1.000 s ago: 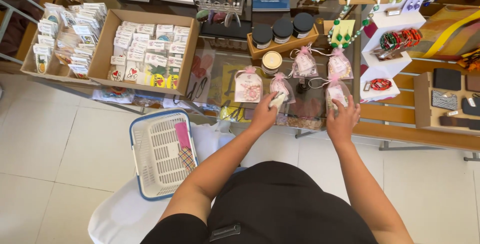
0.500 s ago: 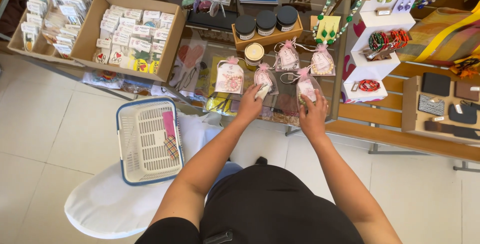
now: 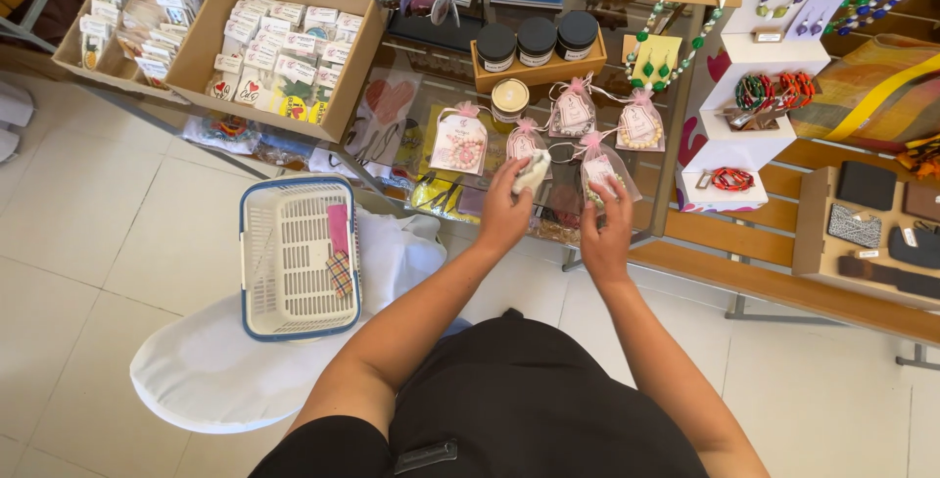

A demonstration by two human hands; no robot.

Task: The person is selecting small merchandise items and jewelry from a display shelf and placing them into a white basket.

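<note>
My left hand [image 3: 507, 212] grips a small sheer pouch with a pink ribbon [image 3: 529, 153] on the glass table top [image 3: 431, 76]; a white piece shows between my fingers. My right hand [image 3: 607, 233] holds the lower part of a second sheer pouch with a pink bow [image 3: 597, 165] just to the right of it. The two hands are close together at the table's near edge. Three more pouches of the same kind stand behind: one on the left [image 3: 458, 140], one in the middle [image 3: 573, 114] and one on the right [image 3: 638, 125].
A round candle jar [image 3: 510, 99] and a wooden tray of three black-lidded jars [image 3: 537, 42] stand further back. Cardboard boxes of cards [image 3: 284, 47] lie at the left. A white basket with a blue rim [image 3: 294, 253] rests on a white-covered seat. A white bracelet stand [image 3: 754, 96] and a wooden bench [image 3: 783, 282] are at the right.
Both hands stay on the same two pouches and have drawn slightly closer to each other. The view has shifted a little over the table.
</note>
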